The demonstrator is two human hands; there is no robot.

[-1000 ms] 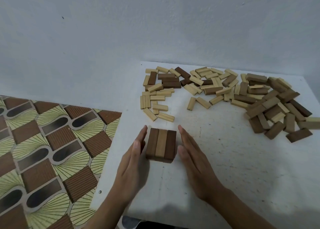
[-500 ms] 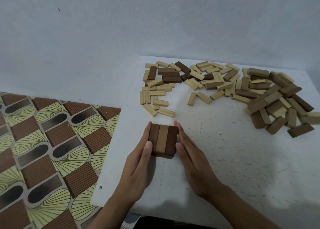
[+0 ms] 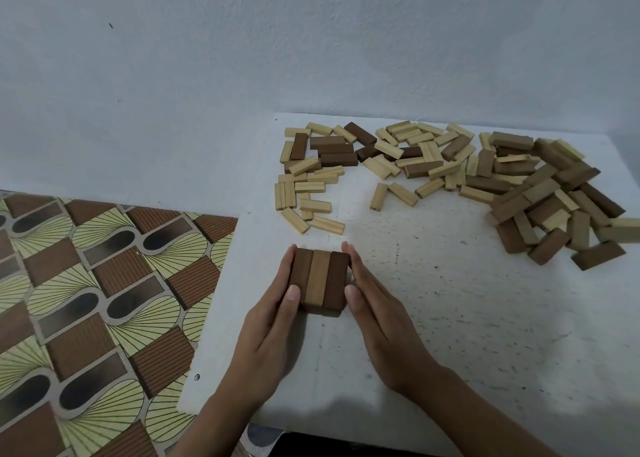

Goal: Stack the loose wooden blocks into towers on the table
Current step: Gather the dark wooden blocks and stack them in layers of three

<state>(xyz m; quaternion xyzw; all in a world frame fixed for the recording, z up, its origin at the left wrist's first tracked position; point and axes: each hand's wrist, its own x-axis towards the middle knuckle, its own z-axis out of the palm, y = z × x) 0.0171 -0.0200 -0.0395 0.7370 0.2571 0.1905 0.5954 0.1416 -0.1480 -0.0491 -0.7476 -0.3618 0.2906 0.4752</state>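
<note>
We find the small stack (image 3: 320,280) near the front left of the white table (image 3: 450,335), just in from its left edge. Its top layer is three blocks laid side by side: a dark block (image 3: 302,276), a light block (image 3: 319,278) and another dark block (image 3: 336,280). The edge of a lower layer shows beneath them at 6 o'clock.

At 9 o'clock of the stack, the left hand (image 3: 270,328) lies with its fingers straight and together, flat against the stack's left side, the thumb touching the near left corner. At 3 o'clock, the right hand (image 3: 384,325) mirrors it, fingers straight and together against the right side. Both hands press inward on the stack; neither curls around a block.

Farther out, at 12 o'clock, we see a scatter of mostly light loose blocks (image 3: 311,186) lying flat, well apart from the stack. From 1 to 2 o'clock a thicker heap of mixed blocks (image 3: 547,193) runs toward the table's right edge, many resting on one another.

At 9 o'clock, beyond the table's edge, lies a patterned floor covering (image 3: 97,300) in brown, yellow and black. A pale wall (image 3: 242,58) rises behind everything at 12 o'clock.
</note>
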